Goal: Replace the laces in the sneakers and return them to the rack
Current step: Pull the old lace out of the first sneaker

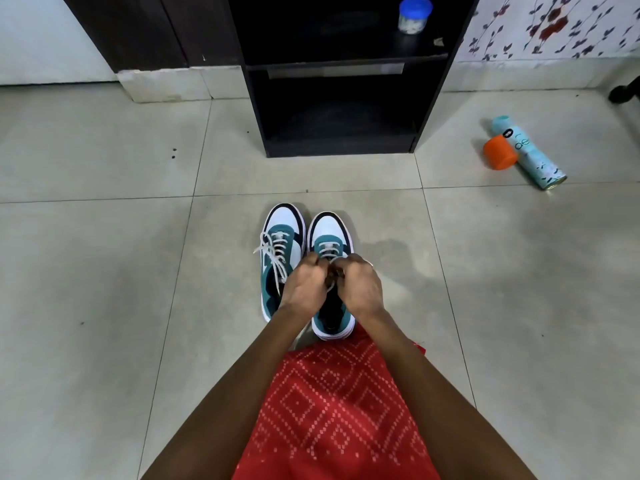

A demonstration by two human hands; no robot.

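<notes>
Where the pair stands: left sneaker and right sneaker side by side on the floor, toes near their tile's far edge, facing the black rack.
Left hand: over the right sneaker's tongue, fingers curled, pinching its white lace.
Right hand: touching the left hand, fingers curled on the same lace.
Left sneaker: laced, loose ends draped over its outer side.
Rack's upper shelf: blue-lidded jar.
Floor, far right: spray can on its side, orange cap touching it.

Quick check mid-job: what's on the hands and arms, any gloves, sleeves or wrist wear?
Nothing worn: the left hand and right hand are gloveless, with no sleeves, watch or bangle visible up to the frame's edge. Beneath the arms lies a red garment with white dotted diamonds.
</notes>
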